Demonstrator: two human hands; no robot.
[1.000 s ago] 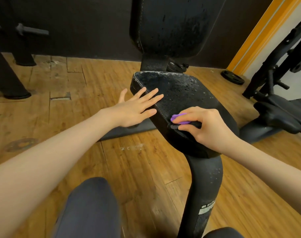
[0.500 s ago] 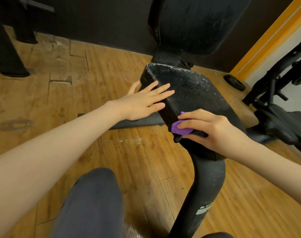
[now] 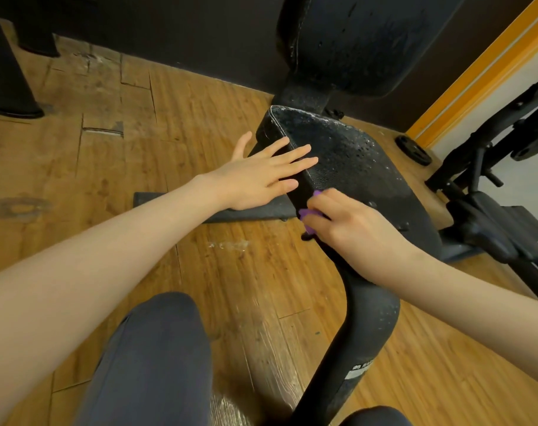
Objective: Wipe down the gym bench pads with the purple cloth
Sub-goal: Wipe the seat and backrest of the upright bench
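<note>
Purple cloth [image 3: 308, 217]: bunched small in the right hand [image 3: 353, 229], only scraps of purple showing past the fingers; it sits pressed on the near left edge of the seat pad [image 3: 360, 167].
Right grip: fingers curled over and clamped on the cloth, knuckles up, working at the pad's corner where top meets side wall.
Left grip: left hand [image 3: 258, 176] lies flat, fingers straight and spread apart, across the left side wall and edge of the seat pad; it holds nothing and seems to steady the bench.
Seat pad: black, angled, its top speckled with droplets or flecks, thickest toward the far end; the strip nearest the right hand looks duller and cleaner, though I cannot be sure.
Back pad [image 3: 372, 41]: upright behind the seat, marked with the same speckling and streaks.
Step in hand: by my reading, wiping the seat pad's near left rim, early in the job since most of the top looks unwiped.
Next move: likely calls for sweeping the cloth up the pad toward the far end in overlapping strokes, with firm pressure, and shifting the left hand clear of the path; the back pad would follow.
Surroundings: wooden floor [image 3: 108, 167], the bench's curved black post [image 3: 363, 327], other dark gym frames at right, the person's knees below.
</note>
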